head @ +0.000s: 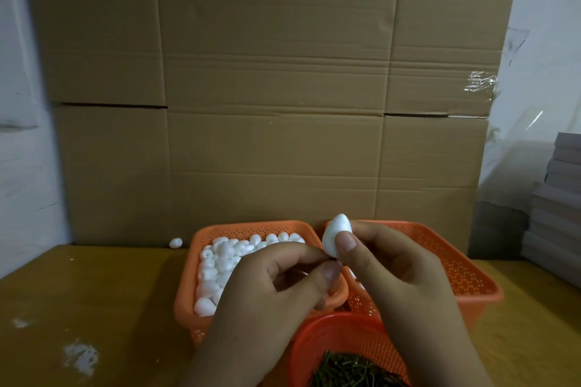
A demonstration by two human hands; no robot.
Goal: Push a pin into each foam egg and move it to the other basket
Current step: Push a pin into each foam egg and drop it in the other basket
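Observation:
My right hand (396, 264) pinches a white foam egg (334, 234) upright between thumb and fingers, above the gap between two orange baskets. My left hand (283, 286) has thumb and forefinger pressed together at the egg's lower end, where a small dark pin (335, 258) tip shows. The left orange basket (188, 286) is full of several white foam eggs (220, 258). The right orange basket (465, 273) lies mostly behind my right hand; its contents are hidden. A small red basket (317, 342) at the front holds a heap of dark pins (349, 371).
A stray foam egg (175, 242) lies on the wooden table (94, 298) left of the baskets. A large cardboard sheet (270, 97) stands right behind them. Stacked grey boards (556, 207) sit at the right edge. White crumbs (80, 355) dot the table front left.

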